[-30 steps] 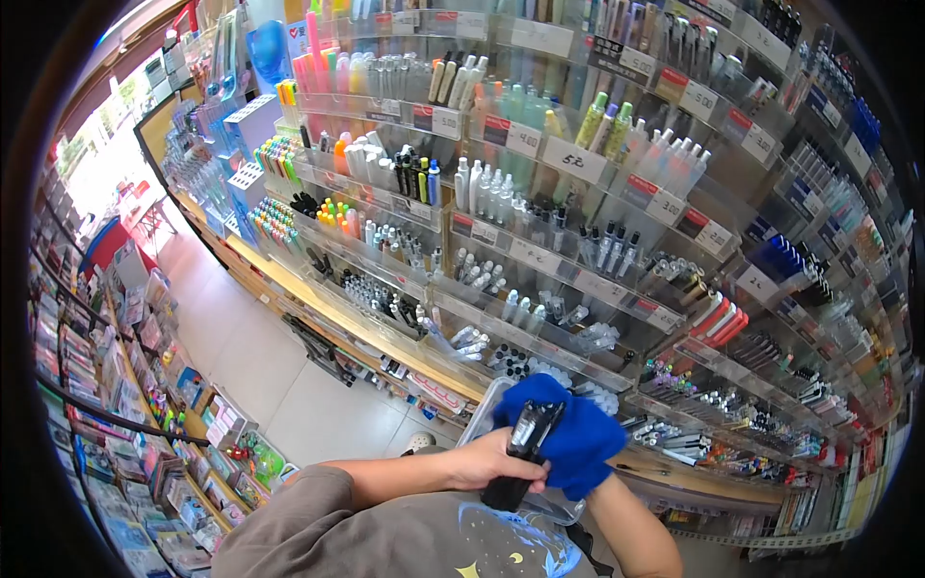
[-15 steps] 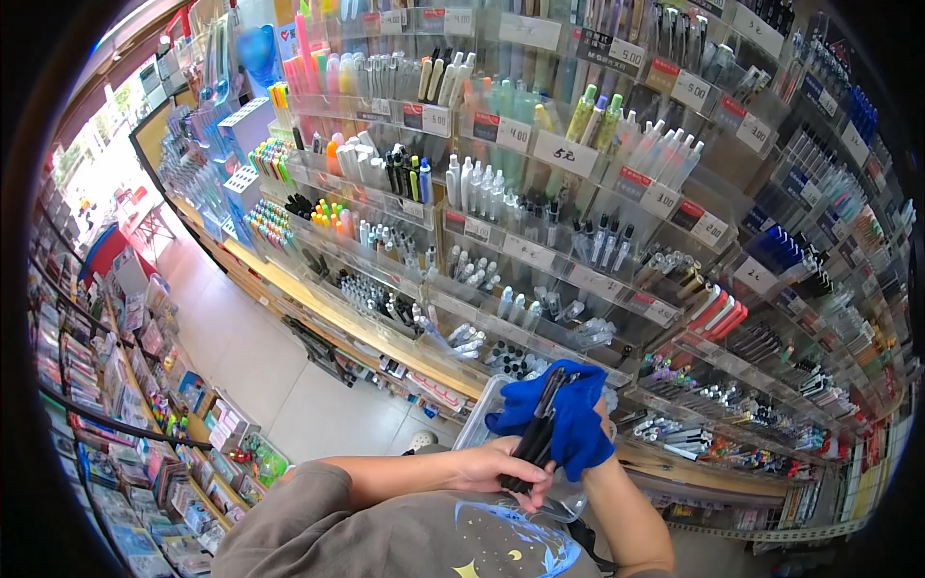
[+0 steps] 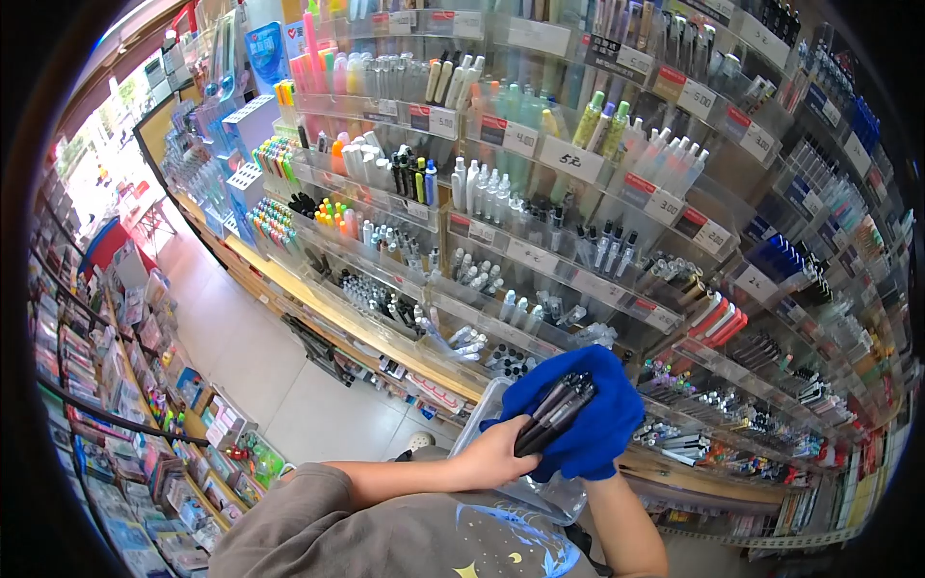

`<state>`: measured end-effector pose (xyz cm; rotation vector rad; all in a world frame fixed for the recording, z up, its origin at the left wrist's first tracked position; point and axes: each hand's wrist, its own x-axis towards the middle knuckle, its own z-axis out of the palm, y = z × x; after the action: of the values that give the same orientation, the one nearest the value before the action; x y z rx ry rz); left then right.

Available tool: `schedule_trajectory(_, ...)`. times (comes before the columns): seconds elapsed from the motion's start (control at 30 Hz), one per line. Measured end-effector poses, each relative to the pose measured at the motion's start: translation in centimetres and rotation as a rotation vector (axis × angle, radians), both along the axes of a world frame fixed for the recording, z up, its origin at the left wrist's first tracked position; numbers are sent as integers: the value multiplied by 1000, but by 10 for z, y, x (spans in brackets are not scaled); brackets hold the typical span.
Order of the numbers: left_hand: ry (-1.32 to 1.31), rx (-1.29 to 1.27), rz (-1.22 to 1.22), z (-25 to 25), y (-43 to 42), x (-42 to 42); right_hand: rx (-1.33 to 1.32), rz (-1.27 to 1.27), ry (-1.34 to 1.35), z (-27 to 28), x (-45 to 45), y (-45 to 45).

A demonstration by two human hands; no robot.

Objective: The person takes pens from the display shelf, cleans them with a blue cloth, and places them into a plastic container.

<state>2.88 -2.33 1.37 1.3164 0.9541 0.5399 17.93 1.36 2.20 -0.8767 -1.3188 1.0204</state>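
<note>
My left hand [image 3: 493,457] is wrapped round a bundle of several black pens [image 3: 556,414], which slant up and to the right. Behind and around their upper ends lies a blue cloth [image 3: 602,409]. This cloth covers my right hand, whose fingers are hidden beneath it; only the wrist and forearm show below. Under the hands, a clear plastic tray [image 3: 474,424] shows in part at its left edge and below the cloth.
Clear racks with price labels [image 3: 572,160] hold many pens ahead and to the right. A wooden ledge [image 3: 385,340] runs below them. Shelves of small goods [image 3: 159,424] stand at the left beside a tiled floor [image 3: 318,414]. A shoe [image 3: 421,441] shows near my left arm.
The pens have turned from steep to a more rightward slant, their upper ends fanned against the cloth. The blue cloth is spread wider and sits farther right behind them.
</note>
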Motion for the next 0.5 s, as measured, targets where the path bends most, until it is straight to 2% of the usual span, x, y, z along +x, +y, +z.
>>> schedule_trajectory(0.07,72,410,117,-23,-3,4,-62,-337,-267,-10,-4,-15)
schedule_trajectory(0.1,216,307,54,-5,-3,0,-252,-236,-22,3,-11,-24)
schedule_trajectory(0.2,140,299,75,-19,-6,5,-286,-175,299,-8,-17,-21)
schedule_trajectory(0.27,-63,225,3,-14,-6,3,-287,-157,347,-13,-15,-19)
schedule_trajectory(0.33,-360,291,-27,-17,-4,4,-331,-60,362,-13,-9,-17)
schedule_trajectory(0.4,-485,108,-107,-44,2,14,-366,75,431,18,-23,-23)
schedule_trajectory(0.43,-638,10,-87,-27,-2,8,-198,-87,156,18,-24,-25)
schedule_trajectory(0.47,-467,20,-80,-21,-1,2,-235,-82,129,22,-25,-26)
schedule_trajectory(0.5,-468,-76,-119,-24,1,1,-219,-63,106,23,-26,-25)
